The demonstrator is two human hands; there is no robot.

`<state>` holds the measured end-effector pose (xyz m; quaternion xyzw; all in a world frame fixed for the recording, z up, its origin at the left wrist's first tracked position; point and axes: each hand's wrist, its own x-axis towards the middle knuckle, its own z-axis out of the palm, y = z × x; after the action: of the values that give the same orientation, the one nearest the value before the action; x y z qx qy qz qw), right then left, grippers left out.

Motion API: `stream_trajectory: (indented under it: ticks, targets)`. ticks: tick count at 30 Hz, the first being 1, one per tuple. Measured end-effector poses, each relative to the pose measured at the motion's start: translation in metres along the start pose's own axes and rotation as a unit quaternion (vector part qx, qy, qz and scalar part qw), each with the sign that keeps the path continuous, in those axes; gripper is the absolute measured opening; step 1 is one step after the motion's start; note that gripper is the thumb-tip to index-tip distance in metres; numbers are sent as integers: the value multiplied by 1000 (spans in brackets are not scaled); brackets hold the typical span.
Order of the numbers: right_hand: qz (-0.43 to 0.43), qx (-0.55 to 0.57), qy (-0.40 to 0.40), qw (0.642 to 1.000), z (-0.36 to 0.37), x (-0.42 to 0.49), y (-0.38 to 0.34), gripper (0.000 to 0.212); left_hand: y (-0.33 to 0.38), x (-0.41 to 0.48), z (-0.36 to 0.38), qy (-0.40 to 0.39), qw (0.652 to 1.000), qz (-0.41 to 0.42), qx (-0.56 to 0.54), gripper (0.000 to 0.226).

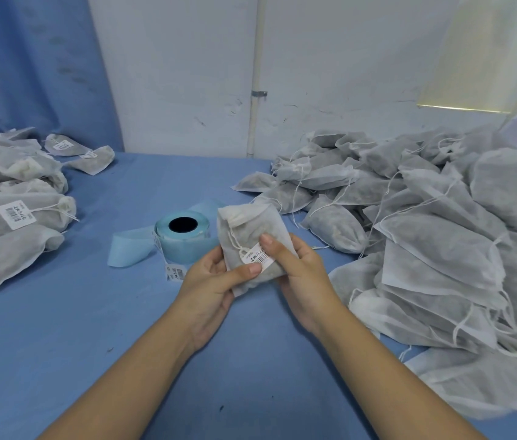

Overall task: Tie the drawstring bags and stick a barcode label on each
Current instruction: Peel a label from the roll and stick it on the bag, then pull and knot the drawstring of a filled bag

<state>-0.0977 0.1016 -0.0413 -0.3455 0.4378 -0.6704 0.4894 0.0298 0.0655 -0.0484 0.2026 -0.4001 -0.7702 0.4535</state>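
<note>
Behind the drawstring bag, the fingers of the left hand and right hand holding it are hidden. Both thumbs cover parts of its barcode label, whose print is too small to read. The bag hides the right side of the label roll (the loose labels at its foot read no better), and the labelled bags at the left edge of the bench and the heap of bags along its right edge are cut off by the picture's sides.

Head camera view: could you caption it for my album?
Left hand and right hand hold a cinched white fabric drawstring bag, thumbs on its white barcode label.
</note>
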Motion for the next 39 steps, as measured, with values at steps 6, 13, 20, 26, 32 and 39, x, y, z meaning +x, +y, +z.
stream_trajectory:
  ticks: [6,13,20,26,32,39]
  targets:
    - [11,40,-40,998,0,1,-3,40,1,2,-1,2,1000,-12,-3,47]
    - [-16,19,16,1000,-5,3,-4,25,2,0,0,16,993,-27,118,42]
    - [10,45,71,996,-6,6,-6,33,27,7,11,106,988,88,70,14]
    - [29,20,79,996,-9,7,-1,6,68,13,-1,34,983,144,-112,26]
    - [2,126,124,984,-11,13,-7,41,54,12,6,-7,994,105,20,36]
    - [-25,271,208,939,-30,19,-25,78,47,13,2,15,996,78,40,22]
